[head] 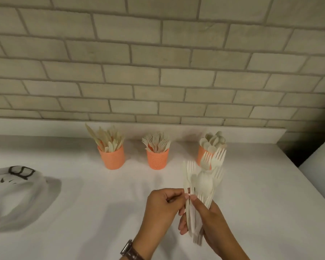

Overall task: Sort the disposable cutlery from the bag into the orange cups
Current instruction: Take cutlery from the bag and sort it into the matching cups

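Two hands, one bundle, three cups

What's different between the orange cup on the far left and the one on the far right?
The left cup holds knives, long and fanned out; the right cup holds spoons, bowls up in a tight cluster. The left cup shows in full; the right cup is partly hidden behind the bundle of cutlery held in front of it. Both are orange, upright, and stand on the white table.
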Tool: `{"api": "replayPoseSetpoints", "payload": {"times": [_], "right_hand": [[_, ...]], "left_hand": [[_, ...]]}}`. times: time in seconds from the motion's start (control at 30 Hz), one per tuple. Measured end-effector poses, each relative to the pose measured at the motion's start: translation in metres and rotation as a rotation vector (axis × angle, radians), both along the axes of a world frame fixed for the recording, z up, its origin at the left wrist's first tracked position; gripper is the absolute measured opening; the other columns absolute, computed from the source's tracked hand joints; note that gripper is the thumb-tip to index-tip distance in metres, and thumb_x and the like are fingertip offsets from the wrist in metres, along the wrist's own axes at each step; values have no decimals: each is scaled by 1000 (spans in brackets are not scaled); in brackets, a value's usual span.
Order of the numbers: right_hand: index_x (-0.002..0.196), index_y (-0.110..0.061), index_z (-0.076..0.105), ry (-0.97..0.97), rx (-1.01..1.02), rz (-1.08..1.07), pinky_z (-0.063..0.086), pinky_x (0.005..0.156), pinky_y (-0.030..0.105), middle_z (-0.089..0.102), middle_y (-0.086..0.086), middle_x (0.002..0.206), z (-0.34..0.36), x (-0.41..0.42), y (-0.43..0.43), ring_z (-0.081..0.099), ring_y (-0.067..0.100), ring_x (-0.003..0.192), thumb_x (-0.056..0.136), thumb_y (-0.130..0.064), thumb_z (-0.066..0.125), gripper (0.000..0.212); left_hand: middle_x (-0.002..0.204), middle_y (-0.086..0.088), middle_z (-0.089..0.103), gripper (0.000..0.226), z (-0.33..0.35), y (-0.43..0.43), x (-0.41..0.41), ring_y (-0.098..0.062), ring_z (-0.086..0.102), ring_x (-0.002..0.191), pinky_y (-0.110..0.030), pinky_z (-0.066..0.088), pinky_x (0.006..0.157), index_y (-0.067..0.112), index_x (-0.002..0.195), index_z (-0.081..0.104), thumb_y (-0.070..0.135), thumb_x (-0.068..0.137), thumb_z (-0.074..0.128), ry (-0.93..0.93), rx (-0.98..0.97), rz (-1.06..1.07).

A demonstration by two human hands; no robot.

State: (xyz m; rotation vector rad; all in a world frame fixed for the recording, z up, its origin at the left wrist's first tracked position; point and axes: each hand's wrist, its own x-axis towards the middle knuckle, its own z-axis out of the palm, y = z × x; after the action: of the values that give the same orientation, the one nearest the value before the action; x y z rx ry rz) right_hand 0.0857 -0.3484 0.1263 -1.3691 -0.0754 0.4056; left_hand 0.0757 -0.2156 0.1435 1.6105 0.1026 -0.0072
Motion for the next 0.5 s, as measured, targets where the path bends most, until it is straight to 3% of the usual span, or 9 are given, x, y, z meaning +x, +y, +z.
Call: {"api": "replayPoseSetpoints", "payload": {"times": [0.13,0.23,0.4,0.5], "right_hand": [[105,3,52,-45,-92,7,46,40,32,57,25,53,-5,18,7,53,30,37,97,-21,40,27],[105,0,55,-14,-71,56,52,44,35,63,24,59,-7,27,16,59,33,45,98,-19,41,24],[102,-8,56,84,6,64,58,57,41,72,22,78,-10,39,24,70,37,65,97,-16,43,16],[102,-10,55,80,-24,61,56,52,38,70,18,75,-14,45,24,67,36,58,97,-17,43,15]], "left_hand": [[60,-23,63,31,-2,-1,0,-24,54,49,-20,51,59,23,74,77,-3,80,63,14,-54,110],[59,-17,64,24,-5,5,2,-23,55,50,-23,51,57,16,76,77,-4,80,64,49,-79,218],[81,-5,75,14,-6,35,15,-11,69,73,-18,55,68,7,87,74,1,75,71,121,-277,425],[82,-8,74,16,3,66,25,-14,69,74,-20,57,70,1,91,71,-2,75,71,66,-315,512]]}}
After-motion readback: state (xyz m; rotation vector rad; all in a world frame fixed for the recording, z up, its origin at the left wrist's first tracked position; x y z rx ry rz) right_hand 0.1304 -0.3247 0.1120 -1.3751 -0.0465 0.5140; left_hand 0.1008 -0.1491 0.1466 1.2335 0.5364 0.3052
